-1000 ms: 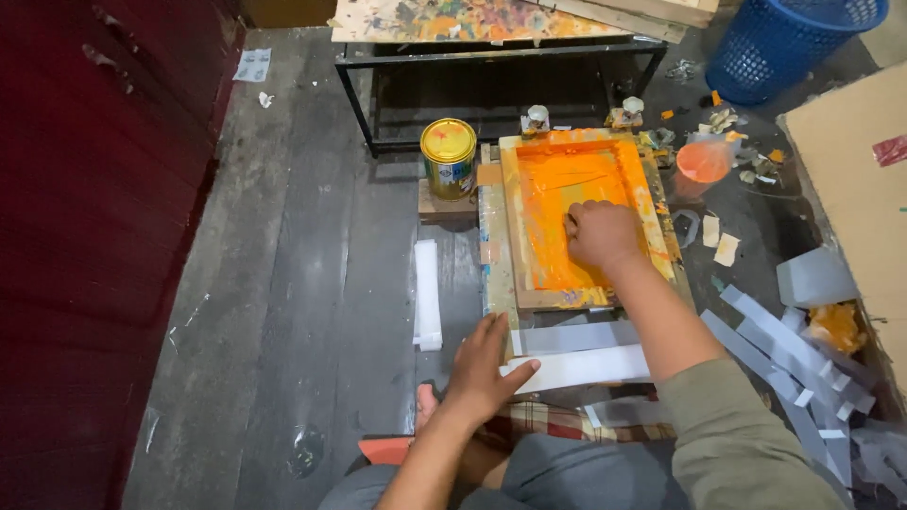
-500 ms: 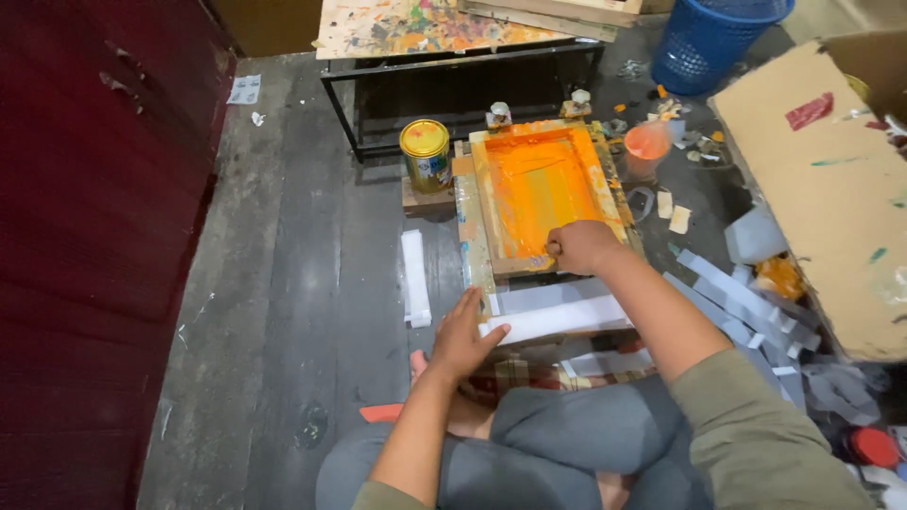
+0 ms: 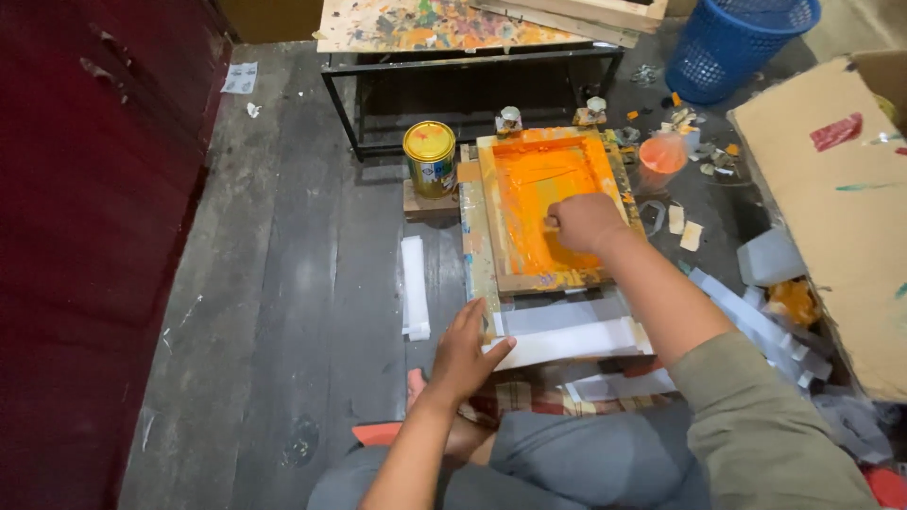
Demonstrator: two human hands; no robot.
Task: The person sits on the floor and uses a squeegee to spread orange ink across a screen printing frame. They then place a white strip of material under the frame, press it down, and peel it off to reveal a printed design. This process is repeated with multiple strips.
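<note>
Hands at work over wood-framed printing screen point(image 3: 543, 212) flooded with orange ink, on grey plank floor point(image 3: 312, 283). Right hand point(image 3: 584, 222) fisted around hidden tool mid-screen. Left hand point(image 3: 466, 354) open, flat beside white paper strips point(image 3: 567, 335). Best pulled evenly, frame steadied.

Print workshop: orange-inked screen frame point(image 3: 551, 210), paint-splattered table point(image 3: 444, 24), paint can point(image 3: 429, 157)

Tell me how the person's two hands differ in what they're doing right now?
The right hand is closed in a fist inside the orange-coated screen frame, apparently gripping something I can't make out; the left hand lies open, fingers spread, on the white sheets below the frame. The right reaches farther from the body. Both are bare and pressing downward.
</note>
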